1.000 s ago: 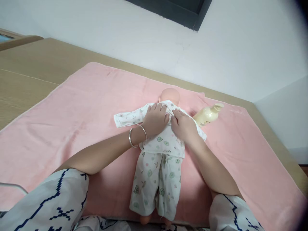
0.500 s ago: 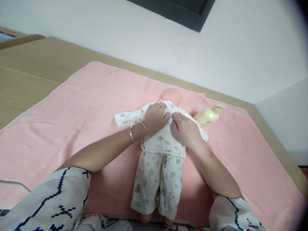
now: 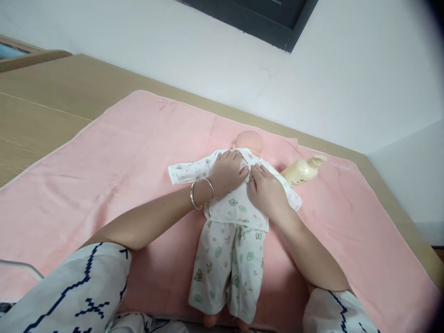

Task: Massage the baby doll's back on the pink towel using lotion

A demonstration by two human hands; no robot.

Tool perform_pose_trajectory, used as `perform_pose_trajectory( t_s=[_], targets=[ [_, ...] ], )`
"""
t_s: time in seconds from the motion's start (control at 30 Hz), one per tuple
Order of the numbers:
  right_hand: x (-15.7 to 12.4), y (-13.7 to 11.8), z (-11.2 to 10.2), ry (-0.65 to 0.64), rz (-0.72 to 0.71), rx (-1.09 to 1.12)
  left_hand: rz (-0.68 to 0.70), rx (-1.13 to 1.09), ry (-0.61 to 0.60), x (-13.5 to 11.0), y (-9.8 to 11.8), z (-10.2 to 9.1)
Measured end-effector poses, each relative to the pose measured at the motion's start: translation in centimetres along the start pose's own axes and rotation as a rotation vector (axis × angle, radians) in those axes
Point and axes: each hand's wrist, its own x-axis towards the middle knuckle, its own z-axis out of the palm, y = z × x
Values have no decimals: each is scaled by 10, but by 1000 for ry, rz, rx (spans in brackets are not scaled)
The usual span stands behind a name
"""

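A baby doll (image 3: pixel 248 140) lies on a pink blanket (image 3: pixel 132 148), its head away from me and its feet toward me. It wears a white printed top (image 3: pixel 236 208) and matching pants (image 3: pixel 211 263). My left hand (image 3: pixel 229 172), with a silver bangle (image 3: pixel 193 196) at the wrist, rests flat on the left side of the doll's chest, fingers stretched out. Opposite it, my right hand (image 3: pixel 267 187) lies over the right side of the chest, fingers extended on the cloth. Both palms are hidden. The doll's left-side sleeve (image 3: pixel 187 172) is spread outward.
Beside the doll's right-hand sleeve lies a cream pump bottle (image 3: pixel 301 171), tilted on the blanket. Under the blanket is a wooden surface (image 3: pixel 45 88) that meets a white wall (image 3: pixel 145 37). A white cable (image 3: pixel 21 263) runs in at the lower left.
The view has shifted slightly, so everything sits a little lower and to the right. Both hands keep nearly the same place on the doll's chest.
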Motion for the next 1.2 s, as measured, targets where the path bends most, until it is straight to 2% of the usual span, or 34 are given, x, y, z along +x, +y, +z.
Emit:
perform_pose_trajectory(
  t_s=[0.13, 0.27, 0.33, 0.43, 0.53, 0.6, 0.77, 0.87, 0.97, 1.0, 1.13, 1.2],
  targets=[
    [11, 12, -2, 3, 11, 91, 53, 57, 22, -11, 14, 1],
    [29, 35, 2, -16, -59, 196, 98, 55, 64, -18, 21, 1],
    [27, 32, 6, -14, -44, 169, 80, 13, 60, -16, 17, 1],
    [9, 10, 10, 1, 38, 46, 23, -27, 32, -9, 8, 3],
    [-6, -7, 12, 1, 18, 1, -25, -44, 35, -7, 5, 7],
    [-5, -6, 12, -2, 16, 36, -39, -63, 48, -10, 6, 10],
    [16, 21, 8, -8, 87, 174, -39, -148, 108, -15, 3, 18],
    [17, 23, 2, 71, 78, 183, -70, -237, 177, -17, -2, 24],
    [10, 13, 2, 215, -8, 142, -85, -309, 245, -19, -6, 29],
    [8, 10, 4, 221, -27, 134, -82, -324, 260, -19, -7, 31],
    [7, 5, 12, 37, -15, 152, -74, -346, 284, -21, -8, 33],
    [7, 6, 11, 36, -14, 173, -78, -350, 289, -21, -8, 33]
  ],
)
